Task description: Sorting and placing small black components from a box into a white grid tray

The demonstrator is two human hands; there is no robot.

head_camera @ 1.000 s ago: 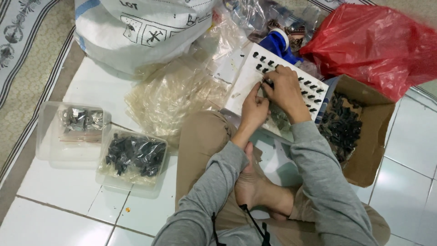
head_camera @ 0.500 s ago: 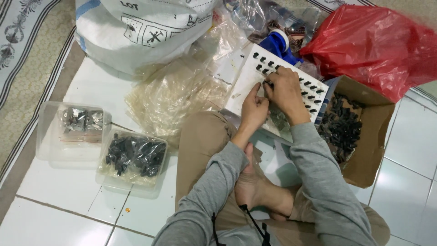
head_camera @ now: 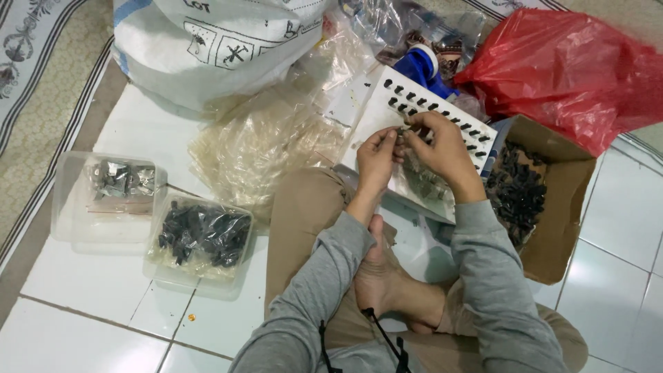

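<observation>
While a small dark part is pinched between the left hand and right hand above the white holed board at upper centre, it is probably best kept level and pressed gently

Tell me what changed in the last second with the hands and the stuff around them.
Almost nothing. Left hand and right hand remain together over the white tray, pinching a small dark part; any finger shift is too slight to tell. The cardboard box, red bag and two clear tubs stayed put.
</observation>
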